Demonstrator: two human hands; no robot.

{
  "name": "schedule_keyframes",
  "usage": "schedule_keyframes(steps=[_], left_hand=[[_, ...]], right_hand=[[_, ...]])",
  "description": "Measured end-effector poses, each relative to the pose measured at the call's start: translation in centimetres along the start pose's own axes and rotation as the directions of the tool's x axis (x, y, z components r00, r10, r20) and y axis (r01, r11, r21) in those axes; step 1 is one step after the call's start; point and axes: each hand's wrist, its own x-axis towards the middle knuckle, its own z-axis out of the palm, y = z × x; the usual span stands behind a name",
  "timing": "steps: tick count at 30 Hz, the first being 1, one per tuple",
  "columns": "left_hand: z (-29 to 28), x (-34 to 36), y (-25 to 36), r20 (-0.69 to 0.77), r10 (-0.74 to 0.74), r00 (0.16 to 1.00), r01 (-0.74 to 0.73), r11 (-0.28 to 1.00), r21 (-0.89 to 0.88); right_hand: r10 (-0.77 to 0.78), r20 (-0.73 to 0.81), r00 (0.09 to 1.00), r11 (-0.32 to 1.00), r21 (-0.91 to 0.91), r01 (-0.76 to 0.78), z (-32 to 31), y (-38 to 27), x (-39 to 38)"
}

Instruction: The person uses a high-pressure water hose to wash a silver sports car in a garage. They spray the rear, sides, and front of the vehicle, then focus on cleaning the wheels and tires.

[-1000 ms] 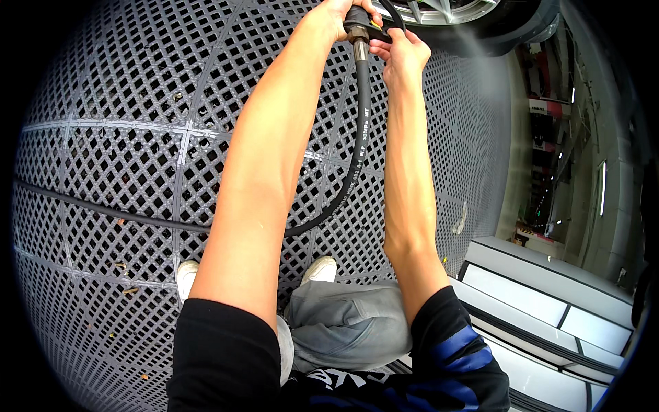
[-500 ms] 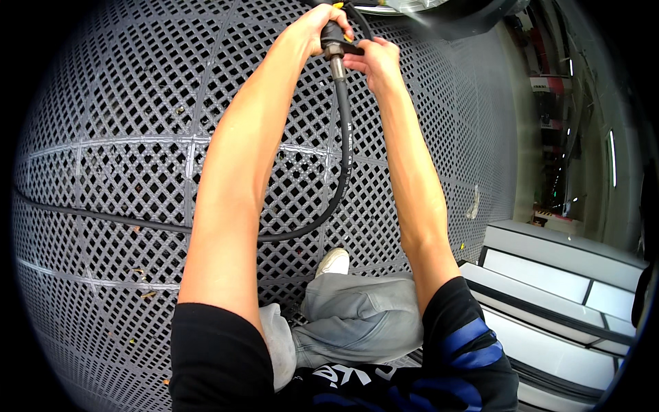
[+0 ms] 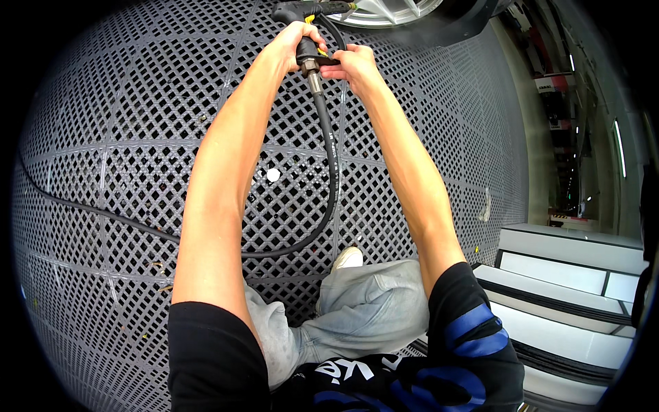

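At the top of the head view is a black pressure washer gun point(image 3: 296, 11) with yellow parts. My left hand point(image 3: 294, 47) is wrapped round its handle, close to the yellow lever. From the right, my right hand point(image 3: 355, 66) pinches the black guard piece at the bottom of the handle. Below the grip a metal fitting point(image 3: 314, 77) joins the gun to a black hose point(image 3: 332, 161). The hose hangs down between my forearms, curves left and passes behind my left forearm.
A silver wheel point(image 3: 384, 12) with a dark tyre or bumper stands just beyond the gun. Grey lattice floor tiles point(image 3: 144, 172) spread below. A small white round spot point(image 3: 273, 175) lies between my arms. Pale step-like panels point(image 3: 563, 271) with black edges stand at the lower right.
Both hands and the gun have shifted slightly left and down in the picture, so more of the gun and wheel shows. The white round spot has come into sight.
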Motion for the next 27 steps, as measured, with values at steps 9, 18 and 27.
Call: schedule_keyframes(steps=[9,18,27], left_hand=[[-0.1,1.2,-0.7,-0.017,0.008,1.0,-0.008,1.0,0.006],[-0.8,3.8,-1.8,-0.007,0.004,1.0,-0.004,0.999,-0.032],[-0.3,4.2,-3.2,-0.024,-0.038,0.999,0.039,0.997,0.066]], right_hand=[[0.016,-0.034,0.999,1.0,-0.004,-0.016,-0.2,1.0,0.7],[-0.017,-0.108,0.994,0.999,0.048,0.022,-0.1,2.7,1.9],[0.03,-0.078,0.996,0.999,-0.036,-0.033,-1.4,3.9,2.0]])
